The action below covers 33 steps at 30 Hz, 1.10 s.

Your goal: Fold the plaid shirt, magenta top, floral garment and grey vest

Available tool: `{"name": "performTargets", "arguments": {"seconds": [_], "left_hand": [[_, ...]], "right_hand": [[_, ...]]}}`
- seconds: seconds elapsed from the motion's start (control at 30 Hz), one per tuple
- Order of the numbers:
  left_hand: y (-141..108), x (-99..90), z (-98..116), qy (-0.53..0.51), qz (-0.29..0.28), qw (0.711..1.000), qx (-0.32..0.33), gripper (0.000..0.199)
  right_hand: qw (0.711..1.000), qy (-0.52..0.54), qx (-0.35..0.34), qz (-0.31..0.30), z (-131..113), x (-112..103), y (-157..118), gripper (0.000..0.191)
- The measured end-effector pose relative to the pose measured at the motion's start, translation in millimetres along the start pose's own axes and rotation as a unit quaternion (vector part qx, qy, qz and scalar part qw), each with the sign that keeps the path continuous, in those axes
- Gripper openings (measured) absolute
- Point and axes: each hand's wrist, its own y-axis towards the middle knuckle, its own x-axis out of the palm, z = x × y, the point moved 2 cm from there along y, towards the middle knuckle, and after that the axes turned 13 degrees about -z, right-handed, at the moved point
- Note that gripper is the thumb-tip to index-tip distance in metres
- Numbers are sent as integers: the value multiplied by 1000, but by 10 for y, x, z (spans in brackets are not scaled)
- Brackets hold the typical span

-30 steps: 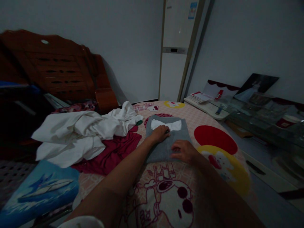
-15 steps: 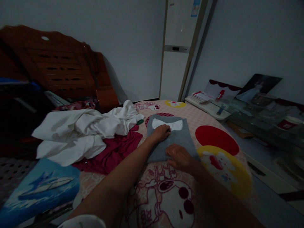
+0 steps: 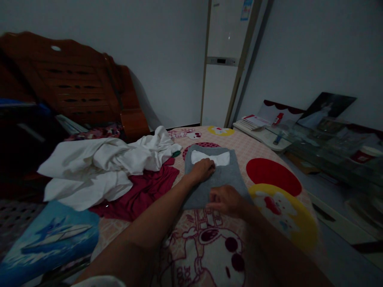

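A folded grey garment (image 3: pixel 220 177) lies flat on the table, with a white patch (image 3: pixel 221 159) showing near its far end. My left hand (image 3: pixel 203 169) rests on the garment by the lower edge of the white patch, its fingers curled and closed on the cloth. At the near edge of the garment my right hand (image 3: pixel 226 200) has its fingers bent together on the fabric; its fingertips are partly hidden. To the left lie a rumpled white garment (image 3: pixel 89 159) and a dark red garment (image 3: pixel 143 191), the white one partly covering the red.
The round table wears a pink patterned cloth (image 3: pixel 215 255). A blue item printed with a whale-like shape (image 3: pixel 56 239) lies at the left edge. A wooden chair (image 3: pixel 77 83) stands behind, and a glass-topped cabinet (image 3: pixel 323 143) with papers and a cup is at the right.
My right hand has drawn slightly nearer to me and its fingers have curled more. The garment's near edge has shifted a little toward me. My left hand has stayed almost in place.
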Motion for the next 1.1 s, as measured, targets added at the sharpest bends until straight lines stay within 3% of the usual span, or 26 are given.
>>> {"name": "performTargets", "arguments": {"seconds": [0.1, 0.2, 0.3, 0.37, 0.57, 0.73, 0.9, 1.1], "left_hand": [[-18, -64, -90, -14, 14, 1000, -2, 23], [-59, -214, -236, -31, 19, 999, -4, 24], [-117, -369, -412, -50, -8, 998, -21, 21], [-157, -430, -513, -58, -47, 997, -38, 18], [-223, -463, -589, -19, -111, 991, -66, 19], [-255, -530, -538, 9, -162, 985, -65, 25], [-293, -569, -599, 4, -152, 987, -60, 28], [-266, -464, -651, -28, -129, 990, -53, 14]], "right_hand": [[991, 63, 70, 97, 191, -177, -23, 24], [959, 18, 203, 196, 497, -364, -137, 22], [925, -31, 319, 202, 783, -451, -238, 21], [918, -27, 349, 185, 919, -443, -260, 23], [917, 23, 358, 177, 1070, -352, -220, 30], [918, 73, 340, 190, 1042, -351, -201, 22], [912, 80, 309, 258, 1021, -390, -221, 12], [912, 88, 333, 223, 1092, -337, -201, 10]]}}
